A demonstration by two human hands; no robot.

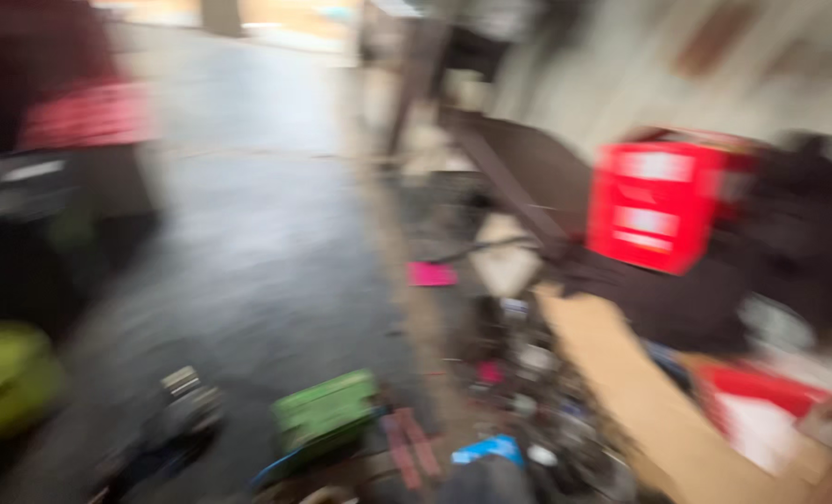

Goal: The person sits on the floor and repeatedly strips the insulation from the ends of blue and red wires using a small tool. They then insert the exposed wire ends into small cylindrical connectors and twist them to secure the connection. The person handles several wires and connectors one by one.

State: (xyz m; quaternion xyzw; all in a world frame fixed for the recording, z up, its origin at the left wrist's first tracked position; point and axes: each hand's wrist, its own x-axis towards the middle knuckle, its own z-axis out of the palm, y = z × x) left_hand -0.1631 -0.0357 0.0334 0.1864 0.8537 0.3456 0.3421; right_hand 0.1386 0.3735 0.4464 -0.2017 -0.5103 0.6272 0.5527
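The head view is heavily blurred by motion. Neither of my hands shows anywhere in the picture. A red plastic crate (pixel 657 205) stands at the right on dark clutter. Below it a light brown board (pixel 640 392) runs down toward the lower right. A green box-shaped object (pixel 324 411) lies on the grey floor (pixel 248 224) near the bottom centre, with a small blue item (pixel 487 450) to its right.
A yellow-green rounded object (pixel 5 378) sits at the left edge. A small pink item (pixel 432 273) lies mid-floor. A red and white container (pixel 761 415) is at the lower right. Dark shapes and something red (pixel 84 114) fill the upper left.
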